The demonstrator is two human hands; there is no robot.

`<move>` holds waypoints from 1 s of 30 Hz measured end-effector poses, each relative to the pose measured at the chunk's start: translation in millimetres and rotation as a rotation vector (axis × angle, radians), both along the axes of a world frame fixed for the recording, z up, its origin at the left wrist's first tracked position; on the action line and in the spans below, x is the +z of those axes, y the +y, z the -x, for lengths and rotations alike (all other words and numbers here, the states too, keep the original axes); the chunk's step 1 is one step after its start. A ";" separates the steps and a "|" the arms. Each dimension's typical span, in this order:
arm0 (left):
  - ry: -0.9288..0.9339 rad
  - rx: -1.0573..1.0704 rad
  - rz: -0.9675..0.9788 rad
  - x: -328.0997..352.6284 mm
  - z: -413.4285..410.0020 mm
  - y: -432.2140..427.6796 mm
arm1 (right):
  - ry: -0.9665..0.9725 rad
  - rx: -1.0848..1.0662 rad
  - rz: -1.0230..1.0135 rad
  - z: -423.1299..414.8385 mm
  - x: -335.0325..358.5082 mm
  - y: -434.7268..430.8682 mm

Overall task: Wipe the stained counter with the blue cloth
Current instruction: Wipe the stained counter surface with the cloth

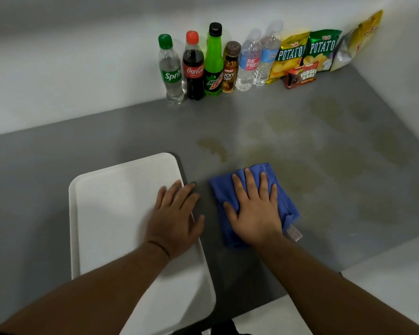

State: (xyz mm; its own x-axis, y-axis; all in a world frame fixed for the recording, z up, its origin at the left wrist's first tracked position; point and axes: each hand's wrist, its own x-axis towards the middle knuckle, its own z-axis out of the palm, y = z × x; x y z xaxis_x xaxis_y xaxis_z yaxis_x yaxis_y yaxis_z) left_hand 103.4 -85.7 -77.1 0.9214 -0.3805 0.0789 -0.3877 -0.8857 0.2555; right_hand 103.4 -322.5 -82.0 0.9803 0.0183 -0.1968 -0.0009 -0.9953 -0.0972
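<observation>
A folded blue cloth lies on the grey counter in front of me. My right hand presses flat on the cloth, fingers spread. Yellowish-brown stains mark the counter beyond and to the right of the cloth, with fainter smears reaching toward the far right corner. My left hand rests palm down on the right edge of a white tray, fingers apart, holding nothing.
Several drink bottles stand in a row against the back wall. To their right lean snack bags and a small red snack box. White walls close the back and right sides. The counter's front edge steps back at the lower right.
</observation>
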 end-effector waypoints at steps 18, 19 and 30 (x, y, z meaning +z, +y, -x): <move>-0.065 0.017 -0.086 -3.5 -91.8 21.6 | 0.012 -0.115 -0.009 -21.6 -4.2 11.5; -0.071 0.018 -0.082 -4.6 -91.7 21.6 | 0.007 -0.088 -0.011 -18.6 -5.3 14.0; -0.086 0.026 -0.059 -4.9 -91.5 20.8 | -0.005 0.019 -0.010 -8.5 -3.6 -21.7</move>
